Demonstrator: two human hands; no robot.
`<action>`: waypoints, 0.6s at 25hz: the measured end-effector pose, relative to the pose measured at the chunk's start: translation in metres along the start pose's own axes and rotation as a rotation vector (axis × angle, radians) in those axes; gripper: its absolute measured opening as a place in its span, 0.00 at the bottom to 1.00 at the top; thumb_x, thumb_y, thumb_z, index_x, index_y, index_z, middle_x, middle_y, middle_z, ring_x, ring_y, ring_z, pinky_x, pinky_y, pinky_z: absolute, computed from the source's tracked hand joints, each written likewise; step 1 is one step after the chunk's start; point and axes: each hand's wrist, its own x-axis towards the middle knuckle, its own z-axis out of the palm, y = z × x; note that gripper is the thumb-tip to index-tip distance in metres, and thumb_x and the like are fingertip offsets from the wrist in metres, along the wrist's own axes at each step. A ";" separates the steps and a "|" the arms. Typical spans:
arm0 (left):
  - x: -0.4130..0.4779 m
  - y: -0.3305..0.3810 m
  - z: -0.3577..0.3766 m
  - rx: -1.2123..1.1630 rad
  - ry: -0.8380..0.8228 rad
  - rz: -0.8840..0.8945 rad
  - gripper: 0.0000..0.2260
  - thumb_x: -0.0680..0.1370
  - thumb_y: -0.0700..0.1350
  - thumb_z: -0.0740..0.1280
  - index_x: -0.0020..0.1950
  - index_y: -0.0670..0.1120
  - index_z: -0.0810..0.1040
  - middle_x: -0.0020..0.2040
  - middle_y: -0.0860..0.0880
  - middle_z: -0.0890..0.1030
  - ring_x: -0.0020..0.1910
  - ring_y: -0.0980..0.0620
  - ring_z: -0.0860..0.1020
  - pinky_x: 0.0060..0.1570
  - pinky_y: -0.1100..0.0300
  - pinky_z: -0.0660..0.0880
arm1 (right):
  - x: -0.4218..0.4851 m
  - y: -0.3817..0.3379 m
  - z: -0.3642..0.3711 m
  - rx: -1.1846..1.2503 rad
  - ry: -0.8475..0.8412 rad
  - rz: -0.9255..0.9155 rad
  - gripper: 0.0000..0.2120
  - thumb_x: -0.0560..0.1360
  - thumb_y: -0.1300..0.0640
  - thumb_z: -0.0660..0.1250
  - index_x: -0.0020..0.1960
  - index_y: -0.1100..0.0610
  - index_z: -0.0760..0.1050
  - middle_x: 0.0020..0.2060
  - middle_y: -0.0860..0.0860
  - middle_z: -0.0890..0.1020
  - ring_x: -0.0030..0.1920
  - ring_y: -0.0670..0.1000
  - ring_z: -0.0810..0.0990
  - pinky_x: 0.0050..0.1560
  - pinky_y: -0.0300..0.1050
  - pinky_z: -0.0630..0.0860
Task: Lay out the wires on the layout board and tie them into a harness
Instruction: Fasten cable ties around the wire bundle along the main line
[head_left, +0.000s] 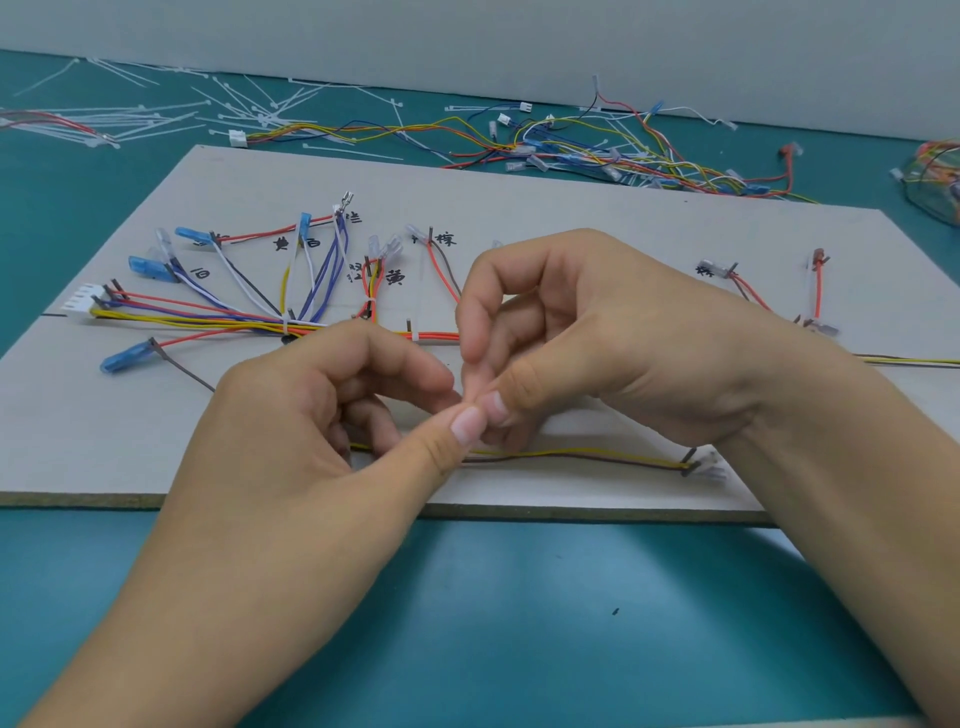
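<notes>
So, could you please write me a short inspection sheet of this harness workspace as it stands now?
Surface: teal table, bare in front of the board.
Job's things: grey layout board with pins and handwritten labels; coloured wires routed from a white connector, one white tie already on the bundle.
Clutter: loose white cable ties and spare wire sets behind the board.
Hands: left hand and right hand meet fingertip to fingertip above the board's near edge; what they pinch is hidden.
Cables: a yellow and brown pair runs beneath the hands.
Surroundings: plain grey wall.
</notes>
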 end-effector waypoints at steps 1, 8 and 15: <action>-0.001 0.000 0.001 -0.013 -0.010 0.002 0.09 0.70 0.52 0.77 0.45 0.50 0.82 0.39 0.61 0.83 0.31 0.67 0.76 0.31 0.80 0.66 | 0.000 0.000 0.000 0.026 0.004 -0.007 0.15 0.67 0.78 0.70 0.43 0.60 0.76 0.35 0.61 0.84 0.35 0.57 0.81 0.39 0.53 0.81; -0.004 0.006 0.006 0.030 -0.008 0.005 0.07 0.71 0.48 0.74 0.42 0.45 0.83 0.30 0.65 0.77 0.29 0.68 0.75 0.30 0.82 0.64 | 0.002 0.001 -0.001 0.036 0.040 -0.068 0.17 0.71 0.79 0.66 0.41 0.58 0.71 0.34 0.61 0.81 0.31 0.54 0.77 0.35 0.47 0.79; -0.005 0.002 -0.005 0.357 -0.060 0.009 0.05 0.70 0.55 0.72 0.42 0.56 0.83 0.37 0.55 0.79 0.38 0.52 0.76 0.33 0.71 0.66 | 0.006 -0.001 -0.007 -0.015 0.312 -0.229 0.19 0.70 0.79 0.63 0.40 0.55 0.65 0.34 0.62 0.77 0.33 0.55 0.72 0.35 0.49 0.74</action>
